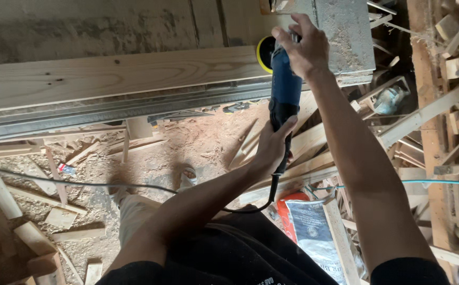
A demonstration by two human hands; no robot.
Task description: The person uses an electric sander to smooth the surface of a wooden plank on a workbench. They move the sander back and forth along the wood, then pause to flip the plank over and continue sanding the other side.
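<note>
My right hand [306, 45] was wrapped over the head of a blue angle grinder [284, 87], fingers curled tight around its front, while my left hand [273, 145] clamped the black rear grip, thumb up along the body. The tool's yellow-backed sanding disc [264, 53] sat against the end of a long pale plank [108, 76] that lay across a dusty workbench [82, 26], beside a grey block [345, 34].

The risks, as I judged them, were plain. The disc met the board right at its end, and a tilt of my wrists could have let the rim dig in, gouging the wood or kicking the grinder back toward my arms. The black power cord [82, 184] trailed from the handle across my lap and over the floor, where a snag might have jerked the tool off line. Offcuts [60, 216] and sawdust lay thick around my sandalled foot [187, 177], poor footing if I had shifted. A printed sack [308, 232] and loose slats [451, 105] crowded my right side. Whether the plank was held down, I could not tell.
</note>
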